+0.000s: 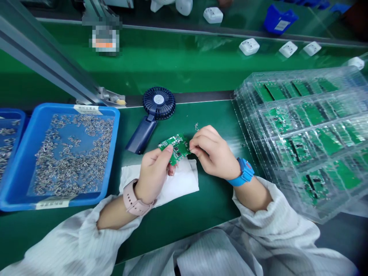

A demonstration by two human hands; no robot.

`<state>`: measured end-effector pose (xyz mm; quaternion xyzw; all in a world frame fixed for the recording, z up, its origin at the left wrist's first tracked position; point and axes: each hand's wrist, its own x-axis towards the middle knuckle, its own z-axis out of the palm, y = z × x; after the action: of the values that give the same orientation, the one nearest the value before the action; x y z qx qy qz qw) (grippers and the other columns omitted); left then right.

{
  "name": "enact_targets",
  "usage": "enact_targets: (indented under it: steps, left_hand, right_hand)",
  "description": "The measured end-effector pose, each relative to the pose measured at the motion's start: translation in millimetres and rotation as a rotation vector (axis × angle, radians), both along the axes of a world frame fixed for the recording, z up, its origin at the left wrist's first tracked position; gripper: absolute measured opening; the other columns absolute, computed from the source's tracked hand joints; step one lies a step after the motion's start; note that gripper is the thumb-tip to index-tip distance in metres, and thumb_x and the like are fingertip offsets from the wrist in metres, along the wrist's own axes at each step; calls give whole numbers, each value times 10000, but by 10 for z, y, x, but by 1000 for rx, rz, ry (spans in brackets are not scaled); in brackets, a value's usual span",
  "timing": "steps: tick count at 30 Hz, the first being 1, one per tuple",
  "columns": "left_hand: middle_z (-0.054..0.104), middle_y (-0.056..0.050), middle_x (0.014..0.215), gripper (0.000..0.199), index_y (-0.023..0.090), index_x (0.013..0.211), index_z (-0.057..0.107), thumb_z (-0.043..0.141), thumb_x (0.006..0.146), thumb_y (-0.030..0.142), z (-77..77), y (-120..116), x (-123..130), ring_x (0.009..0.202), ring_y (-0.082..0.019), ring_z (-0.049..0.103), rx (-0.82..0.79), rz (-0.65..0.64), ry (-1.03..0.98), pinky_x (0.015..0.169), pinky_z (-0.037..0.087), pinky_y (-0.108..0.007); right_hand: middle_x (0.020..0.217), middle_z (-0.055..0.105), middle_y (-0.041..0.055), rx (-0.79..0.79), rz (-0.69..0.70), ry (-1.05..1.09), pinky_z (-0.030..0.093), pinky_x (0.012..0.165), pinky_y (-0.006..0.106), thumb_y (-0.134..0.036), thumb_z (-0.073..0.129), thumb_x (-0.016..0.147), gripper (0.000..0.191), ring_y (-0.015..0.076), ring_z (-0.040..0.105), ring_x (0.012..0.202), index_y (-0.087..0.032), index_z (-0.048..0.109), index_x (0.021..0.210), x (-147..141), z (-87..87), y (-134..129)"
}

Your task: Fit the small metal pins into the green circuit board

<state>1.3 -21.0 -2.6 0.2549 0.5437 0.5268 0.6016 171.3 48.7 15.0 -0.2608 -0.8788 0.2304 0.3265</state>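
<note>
A green circuit board (pixel 179 147) is tilted in the grip of my left hand (pixel 155 166), thumb on top and fingers beneath. At the board's right edge, my right hand (pixel 208 151) is closed in a pinch; whatever sits between its fingertips is too small to make out. Just beyond that hand lie a few small metal pieces (pixel 196 126). Under my left hand and the board is a folded white cloth (pixel 186 180) on the green mat.
Left stands a blue tray (pixel 114 153) of small bent metal parts, with another blue tray (pixel 20 115) beside it. A dark blue handheld fan (pixel 159 100) lies ahead. Stacked clear plastic trays (pixel 319 214) with circuit boards occupy the right. White plug-like blocks (pixel 249 46) sit along the far belt.
</note>
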Motion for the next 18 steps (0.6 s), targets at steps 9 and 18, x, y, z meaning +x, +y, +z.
enact_targets:
  steps: [9, 18]
  left_hand:
    - [473, 46, 406, 395, 184, 508, 475, 610, 853, 320, -13, 26, 11, 379, -88, 460, -22, 83, -19, 391, 343, -223]
    - [480, 43, 418, 400, 177, 502, 495, 606, 865, 303, -17, 1, -8, 387, -87, 462, 24, 69, -56, 403, 356, -232]
  right_hand:
    - [799, 598, 26, -20, -92, 77, 444, 774, 377, -112, 537, 872, 100, 175, 545, 785, -206, 547, 842, 63, 73, -18]
    - [851, 600, 58, 65, -84, -183, 430, 769, 399, -96, 490, 890, 122, 204, 526, 821, -201, 550, 874, 147, 140, 37]
